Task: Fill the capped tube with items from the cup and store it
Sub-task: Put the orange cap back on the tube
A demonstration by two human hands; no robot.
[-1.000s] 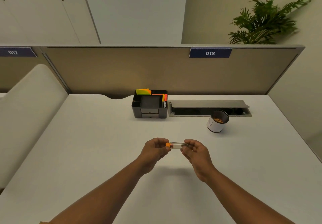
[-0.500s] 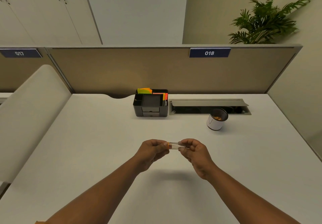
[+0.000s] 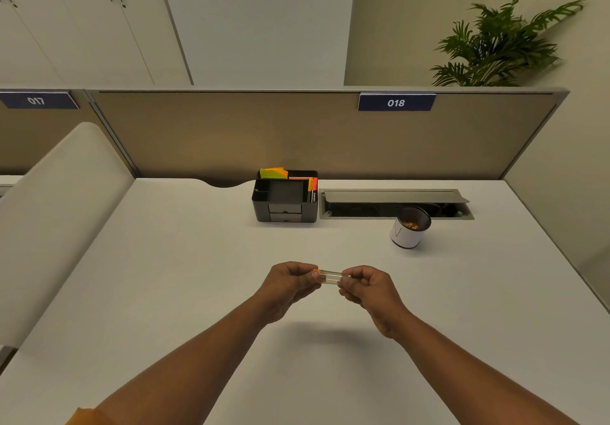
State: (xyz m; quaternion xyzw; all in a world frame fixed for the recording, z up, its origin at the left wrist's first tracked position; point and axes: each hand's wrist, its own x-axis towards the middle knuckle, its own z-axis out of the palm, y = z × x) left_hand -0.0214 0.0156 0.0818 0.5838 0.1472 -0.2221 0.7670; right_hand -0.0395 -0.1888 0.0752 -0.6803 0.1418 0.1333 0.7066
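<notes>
A: Where is the tube [image 3: 331,276] now?

B: You hold it level above the table [image 3: 171,259], between your two hands. The fingers of your left hand [image 3: 290,284] are closed around the end with the orange cap [image 3: 317,273]. The fingers of your right hand [image 3: 364,287] pinch the other end. So both hands grip the same tube, and only the clear middle part shows between the fingertips.

A: Is the cap on or off?

B: The cap sits at the tube's left end, touching your left fingers. I cannot tell if it is loosened. I also cannot tell whether something is inside the tube.

A: And the cup [image 3: 409,227]?

B: It stands on the table beyond your right fingers, a little to their right, well apart from them. It is white outside and dark inside, and small orange-brown items [image 3: 411,225] lie in it. It stands just in front of the open cable slot [image 3: 394,205].

A: What else is beyond the fingers?

B: A black desk organizer [image 3: 285,198] stands farther away, beyond your left fingers, against the partition [image 3: 231,137]. It holds coloured sticky notes [image 3: 273,173].
</notes>
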